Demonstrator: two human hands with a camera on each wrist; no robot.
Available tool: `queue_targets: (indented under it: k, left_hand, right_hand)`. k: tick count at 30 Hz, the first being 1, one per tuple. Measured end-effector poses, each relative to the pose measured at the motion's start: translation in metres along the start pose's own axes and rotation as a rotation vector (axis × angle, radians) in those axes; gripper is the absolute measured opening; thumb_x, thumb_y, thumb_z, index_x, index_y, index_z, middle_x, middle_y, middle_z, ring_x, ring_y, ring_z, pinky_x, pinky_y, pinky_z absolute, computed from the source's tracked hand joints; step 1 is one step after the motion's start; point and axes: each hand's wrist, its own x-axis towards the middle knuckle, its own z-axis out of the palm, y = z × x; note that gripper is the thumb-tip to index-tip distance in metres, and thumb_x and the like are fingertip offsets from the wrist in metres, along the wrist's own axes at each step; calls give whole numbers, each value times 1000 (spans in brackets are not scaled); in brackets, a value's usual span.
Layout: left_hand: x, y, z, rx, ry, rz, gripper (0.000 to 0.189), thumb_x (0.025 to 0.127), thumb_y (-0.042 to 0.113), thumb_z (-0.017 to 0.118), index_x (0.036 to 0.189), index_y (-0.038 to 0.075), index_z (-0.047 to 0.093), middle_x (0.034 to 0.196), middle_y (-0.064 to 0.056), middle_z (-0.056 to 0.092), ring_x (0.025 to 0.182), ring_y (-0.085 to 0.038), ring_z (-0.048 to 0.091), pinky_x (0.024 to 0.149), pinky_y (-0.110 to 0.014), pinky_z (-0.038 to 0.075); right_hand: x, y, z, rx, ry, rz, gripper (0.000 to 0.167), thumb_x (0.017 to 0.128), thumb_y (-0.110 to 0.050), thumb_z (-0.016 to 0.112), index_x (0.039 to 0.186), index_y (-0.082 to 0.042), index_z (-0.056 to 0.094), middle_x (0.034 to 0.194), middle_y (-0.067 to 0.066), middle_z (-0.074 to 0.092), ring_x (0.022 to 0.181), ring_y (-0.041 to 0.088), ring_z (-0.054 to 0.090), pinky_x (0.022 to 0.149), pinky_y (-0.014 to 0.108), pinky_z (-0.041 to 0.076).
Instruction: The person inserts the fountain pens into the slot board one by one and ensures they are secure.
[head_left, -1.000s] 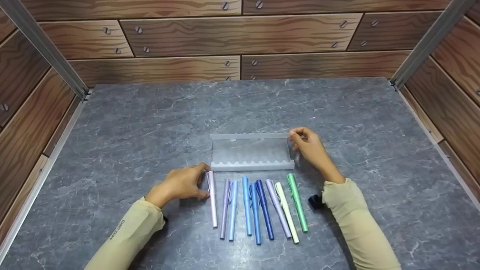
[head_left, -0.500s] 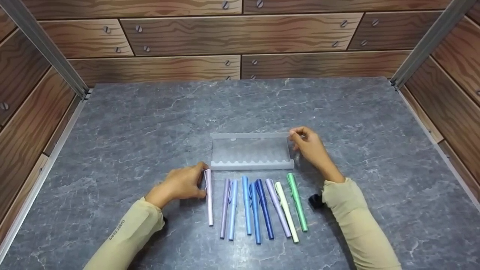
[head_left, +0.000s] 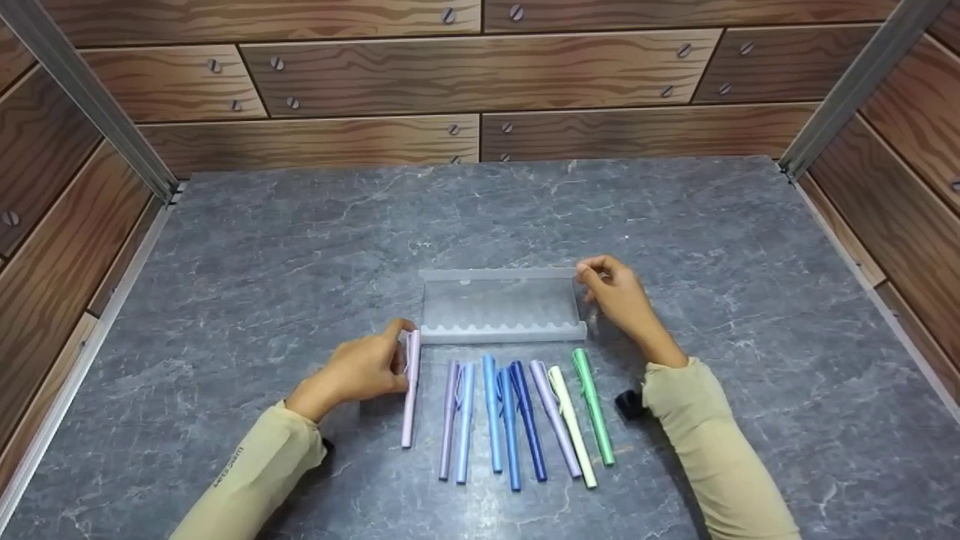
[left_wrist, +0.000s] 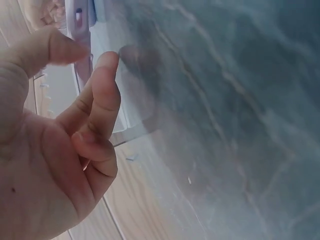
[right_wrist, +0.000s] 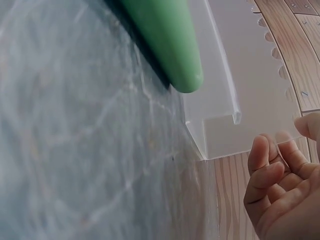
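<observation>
Since the earlier frame, the pale lilac pen point(head_left: 411, 394) has moved a little to the left, and its lower end has swung outward, so it now leans the other way. This pen is at the near left corner of a clear tray point(head_left: 500, 304), its clip end just beside the tray's edge (whether they touch, I cannot tell). The left hand point(head_left: 364, 367) pinches it between thumb and fingers. The right hand point(head_left: 615, 292) pinches the far right corner of the tray, which lies flat, with a scalloped strip point(head_left: 502, 331) along its near side.

Nearer to the person, eight more pens lie in a loose row. From left to right come a purple pen point(head_left: 448, 424), a light blue pen point(head_left: 466, 427), two blue pens point(head_left: 492, 416), a dark blue pen point(head_left: 529, 424), a lavender pen point(head_left: 553, 416), a pale yellow-green pen point(head_left: 574, 431) and a green pen point(head_left: 594, 409).

All this rests on a grey, marble-patterned bench point(head_left: 300, 240). Both arms wear beige sleeves point(head_left: 724, 446), with a small black object point(head_left: 630, 405) by the right cuff. Behind stand wood-patterned panels point(head_left: 480, 71) with metal posts point(head_left: 855, 86) at the corners.
</observation>
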Motion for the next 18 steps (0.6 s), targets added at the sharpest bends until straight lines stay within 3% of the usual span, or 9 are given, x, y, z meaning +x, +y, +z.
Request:
queue_targets:
  k: [9,14,18]
  left_hand:
    - [0,0,1,-234,-31,27,67,71,1,67,130,10,38,76,1,60,58,-11,49,54,-27,45]
    - [1,2,1,-294,-51,60,67,72,-1,65,131,10,36,77,0,57,58,-11,49,53,-25,45]
    - [0,3,0,-319,-30,62,65,73,0,62,131,11,36,75,0,55,59,-11,48,51,-23,43]
  right_hand:
    - [-2,-3,1,24,3,18,31,98,-22,54,112,6,59,95,14,66,59,6,56,58,23,50]
    - [0,-5,0,29,6,37,29,98,-16,53,111,9,57,93,14,65,58,7,55,55,22,48]
    - [0,-3,3,46,20,55,27,98,-16,54,110,8,58,95,17,65,58,7,55,55,22,49]
